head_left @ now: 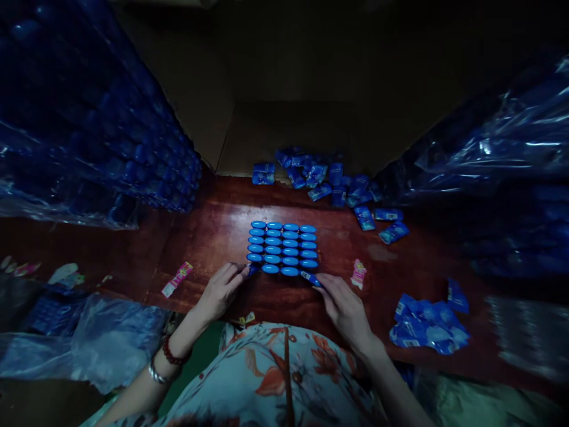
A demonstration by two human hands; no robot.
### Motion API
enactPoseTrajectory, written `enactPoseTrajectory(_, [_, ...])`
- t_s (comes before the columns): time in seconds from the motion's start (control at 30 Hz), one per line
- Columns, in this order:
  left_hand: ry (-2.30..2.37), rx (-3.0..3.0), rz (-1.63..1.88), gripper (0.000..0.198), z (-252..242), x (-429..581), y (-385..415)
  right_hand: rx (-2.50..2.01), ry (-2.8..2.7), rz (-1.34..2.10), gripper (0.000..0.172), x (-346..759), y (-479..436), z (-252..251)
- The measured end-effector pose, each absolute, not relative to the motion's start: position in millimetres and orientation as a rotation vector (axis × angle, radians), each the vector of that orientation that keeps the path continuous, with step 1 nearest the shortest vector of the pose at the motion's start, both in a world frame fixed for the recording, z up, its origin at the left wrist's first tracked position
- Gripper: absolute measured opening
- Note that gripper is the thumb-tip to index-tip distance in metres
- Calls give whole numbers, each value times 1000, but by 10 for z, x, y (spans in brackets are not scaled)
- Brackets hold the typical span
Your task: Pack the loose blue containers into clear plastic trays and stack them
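Observation:
Blue, shiny oval-topped containers (290,244) stand in a tight block of four columns on the dark red wooden table (213,231). At the block's near left corner, my left hand (222,289) pinches a blue container (252,270). My right hand (344,305) holds another blue container (310,277), tilted and with a white label, at the near right corner. The fingers of both hands are closed on these pieces. The near row has two containers between my hands.
Tall plastic-wrapped blue stacks rise at left (146,148) and right (502,148). Loose blue packets (316,174) lie by a cardboard box (284,127) at the back. Blue packets (429,323) lie front right. Pink wrappers (178,279) flank the block.

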State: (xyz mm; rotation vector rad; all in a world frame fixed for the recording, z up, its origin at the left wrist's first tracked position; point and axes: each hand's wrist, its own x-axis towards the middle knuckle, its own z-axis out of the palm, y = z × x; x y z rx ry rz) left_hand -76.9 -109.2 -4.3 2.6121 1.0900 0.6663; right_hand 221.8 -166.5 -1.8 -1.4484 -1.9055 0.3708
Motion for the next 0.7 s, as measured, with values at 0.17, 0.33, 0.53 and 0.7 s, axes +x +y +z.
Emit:
enactPoseTrajectory(0.17, [1171, 2601, 689, 37, -47, -734, -1177, -1487, -2448, 221, 46, 2279, -1581, 72])
enactPoseTrajectory(0.33, [1232, 2656, 533, 28, 126, -558, -1113, -1453, -2682, 192, 40, 2117, -1484, 277])
enactPoseTrajectory(0.53, [1079, 2790, 433, 28, 272, -478, -1026, -1592, -2614, 20, 36, 1987, -1480, 284])
enactPoseTrajectory(0.7, [1109, 2684, 282, 28, 382, -473, -948, -1721, -2488, -57, 38, 2002, -1576, 164])
